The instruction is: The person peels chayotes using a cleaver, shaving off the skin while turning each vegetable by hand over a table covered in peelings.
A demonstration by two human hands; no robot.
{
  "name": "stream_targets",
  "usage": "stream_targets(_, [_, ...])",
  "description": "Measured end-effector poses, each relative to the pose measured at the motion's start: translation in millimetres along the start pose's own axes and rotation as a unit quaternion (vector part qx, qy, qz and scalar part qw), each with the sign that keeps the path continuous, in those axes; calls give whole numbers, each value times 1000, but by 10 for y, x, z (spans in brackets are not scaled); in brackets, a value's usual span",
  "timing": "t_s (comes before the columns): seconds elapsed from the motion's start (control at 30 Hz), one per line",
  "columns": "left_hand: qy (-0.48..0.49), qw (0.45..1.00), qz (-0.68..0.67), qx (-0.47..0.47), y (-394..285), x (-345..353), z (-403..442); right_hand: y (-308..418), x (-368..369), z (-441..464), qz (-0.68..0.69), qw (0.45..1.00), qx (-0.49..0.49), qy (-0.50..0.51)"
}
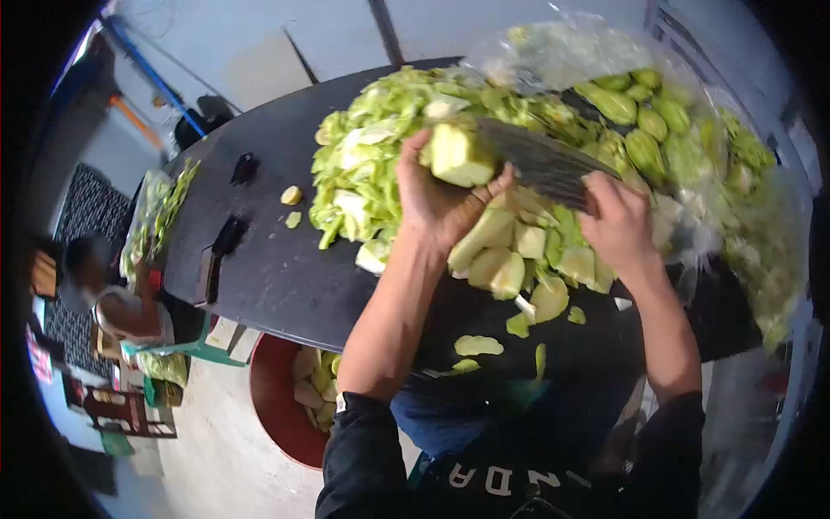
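Note:
A peeled, pale green chayote-like vegetable [460, 156] is gripped in my left hand [443, 197], with its cut face showing. My right hand [620, 216] is closed around the handle of a broad knife [545, 163]. The dark blade, smeared by motion, reaches across to the vegetable's right side. Under my hands lie pale peeled pieces [493, 242]. Behind and left of my left hand is a heap of green peelings [367, 143]. Whole green vegetables [646, 151] sit at the right, partly under clear plastic.
The dark table [285, 259] carries loose scraps near its front edge. A red tub [281, 419] with pale pieces stands on the floor below. Clear plastic bags [562, 56] spread along the back right. Another person [130, 311] sits at the far left beside greens.

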State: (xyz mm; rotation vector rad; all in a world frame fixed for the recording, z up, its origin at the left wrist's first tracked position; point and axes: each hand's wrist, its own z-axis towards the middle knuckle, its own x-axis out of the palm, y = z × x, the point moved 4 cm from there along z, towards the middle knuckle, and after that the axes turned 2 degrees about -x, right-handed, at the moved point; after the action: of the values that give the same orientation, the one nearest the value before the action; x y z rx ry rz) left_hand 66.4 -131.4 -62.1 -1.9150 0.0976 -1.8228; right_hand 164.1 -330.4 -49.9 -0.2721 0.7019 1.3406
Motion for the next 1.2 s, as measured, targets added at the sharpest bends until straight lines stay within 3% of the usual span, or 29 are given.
stream_targets(0.07, [-46,999,-18,6,61,28,45,156,36,-43,-14,995,-95,-2])
stream_targets(0.17, [-17,999,13,30,53,100,140,327,-21,-3,-7,984,-175,-19])
stream_targets(0.23, [-73,996,9,49,151,224,107,365,-26,-3,-19,981,-191,-26])
stream_targets(0.4, [12,999,-27,34,352,97,106,329,60,-42,-40,976,-215,-21])
stream_targets(0.53, [0,994,-114,5,428,43,23,353,131,-75,-39,974,-222,-10])
stream_targets(0.63, [-4,992,-123,32,416,-8,0,413,139,-57,-37,971,-236,-23])
stream_targets(0.73, [54,989,-140,9,381,-12,-26,455,143,-38,-38,971,-236,-9])
stream_targets(0.83, [31,995,-93,22,342,-42,-67,446,114,-20,-61,969,-238,-3])
stream_targets(1.03, [3,998,-38,47,228,-57,-69,383,180,-7,-81,979,-187,13])
stream_targets(1.1, [-61,996,-51,34,271,-46,-110,324,200,3,-75,982,-169,29])
stream_targets(1.17, [-155,984,-42,70,240,-106,-119,30,276,52,-55,997,-43,43])
stream_targets(1.2, [-115,990,-41,71,245,-29,-141,-89,252,66,-46,998,-3,51])
